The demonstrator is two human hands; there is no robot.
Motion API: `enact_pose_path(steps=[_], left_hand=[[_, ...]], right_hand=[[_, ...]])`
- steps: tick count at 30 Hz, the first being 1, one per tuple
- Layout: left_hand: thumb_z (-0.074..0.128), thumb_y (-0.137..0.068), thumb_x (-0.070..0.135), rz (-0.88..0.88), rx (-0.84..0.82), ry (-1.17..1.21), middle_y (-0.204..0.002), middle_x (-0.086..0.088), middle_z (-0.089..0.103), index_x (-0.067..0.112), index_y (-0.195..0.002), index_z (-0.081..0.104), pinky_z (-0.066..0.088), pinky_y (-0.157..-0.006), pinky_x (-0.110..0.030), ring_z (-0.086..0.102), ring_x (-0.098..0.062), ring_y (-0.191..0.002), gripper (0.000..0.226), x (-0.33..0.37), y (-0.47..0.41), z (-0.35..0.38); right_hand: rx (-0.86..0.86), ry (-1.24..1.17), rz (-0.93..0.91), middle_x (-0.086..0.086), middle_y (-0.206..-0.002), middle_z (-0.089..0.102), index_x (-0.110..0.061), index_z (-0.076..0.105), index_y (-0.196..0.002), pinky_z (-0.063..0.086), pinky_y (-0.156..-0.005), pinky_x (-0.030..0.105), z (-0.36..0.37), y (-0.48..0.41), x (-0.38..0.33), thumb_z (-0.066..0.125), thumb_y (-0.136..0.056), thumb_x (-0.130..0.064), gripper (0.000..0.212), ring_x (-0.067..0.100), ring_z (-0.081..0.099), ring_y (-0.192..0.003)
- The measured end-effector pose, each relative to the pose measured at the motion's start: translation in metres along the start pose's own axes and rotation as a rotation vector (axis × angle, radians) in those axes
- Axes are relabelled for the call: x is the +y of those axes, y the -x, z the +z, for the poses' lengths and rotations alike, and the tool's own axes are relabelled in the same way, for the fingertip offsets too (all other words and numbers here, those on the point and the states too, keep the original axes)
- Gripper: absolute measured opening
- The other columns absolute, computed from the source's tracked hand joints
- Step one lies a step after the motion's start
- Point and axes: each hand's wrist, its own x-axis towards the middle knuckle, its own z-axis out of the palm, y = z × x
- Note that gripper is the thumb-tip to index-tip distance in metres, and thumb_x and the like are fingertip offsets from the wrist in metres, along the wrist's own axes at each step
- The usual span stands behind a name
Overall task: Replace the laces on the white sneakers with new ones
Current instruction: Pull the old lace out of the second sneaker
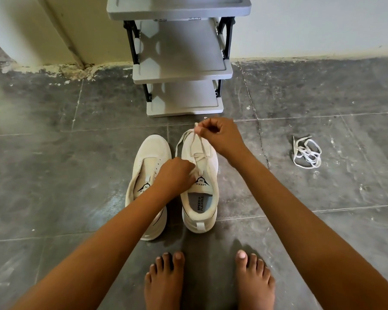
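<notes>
Toes (pixel 242 255) behind sneakers (pixel 212 163) | my left hand (pixel 175 173) grips lace (pixel 201 143) at eyelets to steady | my right hand (pixel 222 135) pinches it taut

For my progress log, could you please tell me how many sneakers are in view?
2. The left sneaker shows no lace; the right sneaker stands beside it, its lace pinched by the left hand and right hand. The rack holds none in view.

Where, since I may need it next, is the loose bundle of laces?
In the head view, the loose bundle of laces lies on the floor tiles at the right, well apart from the right sneaker and the right hand.
</notes>
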Motion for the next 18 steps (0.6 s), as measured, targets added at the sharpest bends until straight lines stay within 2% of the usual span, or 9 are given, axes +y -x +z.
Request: enact_pose_path(steps=[2, 4, 6, 8, 10, 12, 14, 16, 18], left_hand=[[0.048, -0.093, 0.029, -0.015, 0.005, 0.007, -0.097, -0.014, 0.067, 0.009, -0.111, 0.065, 0.045, -0.076, -0.033, 0.06, -0.03, -0.092, 0.032, -0.001, 0.002, -0.002], [0.048, -0.093, 0.029, -0.019, 0.014, 0.012, -0.097, -0.015, 0.067, 0.009, -0.109, 0.064, 0.044, -0.075, -0.034, 0.059, -0.031, -0.092, 0.031, -0.002, 0.005, -0.001], [0.047, -0.094, 0.03, -0.015, 0.011, 0.002, -0.098, -0.014, 0.067, 0.01, -0.108, 0.064, 0.043, -0.075, -0.034, 0.059, -0.031, -0.093, 0.03, -0.001, 0.005, -0.001], [0.045, -0.094, 0.03, -0.01, 0.013, -0.007, -0.097, -0.014, 0.066, 0.009, -0.106, 0.064, 0.042, -0.073, -0.033, 0.059, -0.03, -0.091, 0.03, -0.001, 0.003, -0.001], [0.044, -0.095, 0.03, -0.01, 0.017, 0.0, -0.093, -0.015, 0.067, 0.008, -0.101, 0.065, 0.042, -0.071, -0.032, 0.059, -0.03, -0.088, 0.031, -0.001, 0.003, -0.001], [0.043, -0.095, 0.03, -0.011, 0.017, -0.001, -0.092, -0.015, 0.067, 0.007, -0.098, 0.065, 0.042, -0.071, -0.033, 0.059, -0.031, -0.085, 0.032, 0.0, 0.004, -0.001], [0.044, -0.095, 0.031, -0.013, 0.016, -0.009, -0.093, -0.015, 0.066, 0.007, -0.1, 0.065, 0.042, -0.07, -0.033, 0.059, -0.031, -0.086, 0.032, 0.0, 0.004, 0.0], [0.046, -0.094, 0.03, -0.016, 0.024, -0.014, -0.094, -0.015, 0.066, 0.008, -0.101, 0.065, 0.039, -0.068, -0.032, 0.059, -0.031, -0.087, 0.031, 0.0, 0.004, 0.0], [0.046, -0.094, 0.031, -0.015, 0.027, -0.011, -0.094, -0.014, 0.067, 0.008, -0.103, 0.066, 0.038, -0.068, -0.031, 0.06, -0.031, -0.088, 0.031, 0.0, 0.003, 0.0]], right_hand=[[-0.07, 0.294, 0.098, 0.006, -0.101, 0.068, -0.009, 0.069, -0.098, 0.05, -0.088, 0.035, 0.0, 0.002, 0.013, 0.067, -0.084, -0.025, 0.021, 0.02, 0.062, -0.096], [-0.248, 0.617, 0.169, 0.007, -0.118, 0.059, -0.012, 0.064, -0.114, 0.046, -0.086, 0.032, 0.005, 0.01, 0.031, 0.067, -0.082, -0.032, 0.037, 0.024, 0.056, -0.11], [-0.318, 0.763, 0.156, 0.008, -0.127, 0.051, -0.015, 0.061, -0.12, 0.044, -0.082, 0.033, 0.013, 0.02, 0.044, 0.064, -0.081, -0.032, 0.042, 0.026, 0.053, -0.114], [-0.232, 0.754, 0.117, 0.01, -0.126, 0.051, -0.014, 0.065, -0.115, 0.043, -0.077, 0.033, 0.019, 0.023, 0.049, 0.062, -0.082, -0.027, 0.035, 0.027, 0.055, -0.109], [-0.156, 0.798, 0.098, 0.01, -0.116, 0.057, -0.011, 0.069, -0.102, 0.042, -0.071, 0.03, 0.022, 0.02, 0.047, 0.059, -0.083, -0.019, 0.023, 0.028, 0.058, -0.1], [-0.135, 0.866, 0.075, 0.008, -0.109, 0.062, -0.009, 0.07, -0.097, 0.043, -0.069, 0.03, 0.022, 0.014, 0.044, 0.058, -0.085, -0.013, 0.018, 0.027, 0.06, -0.096], [-0.151, 0.794, 0.046, 0.005, -0.101, 0.063, -0.009, 0.07, -0.094, 0.042, -0.071, 0.029, 0.018, 0.009, 0.037, 0.062, -0.086, -0.016, 0.013, 0.023, 0.06, -0.092], [-0.183, 0.496, -0.018, 0.001, -0.083, 0.058, -0.007, 0.067, -0.083, 0.043, -0.071, 0.028, 0.013, 0.007, 0.023, 0.067, -0.084, -0.018, 0.011, 0.013, 0.055, -0.076], [-0.123, 0.196, -0.097, 0.0, -0.077, 0.055, -0.005, 0.063, -0.075, 0.043, -0.069, 0.024, 0.009, 0.007, 0.004, 0.07, -0.082, -0.014, 0.013, 0.008, 0.052, -0.068]])
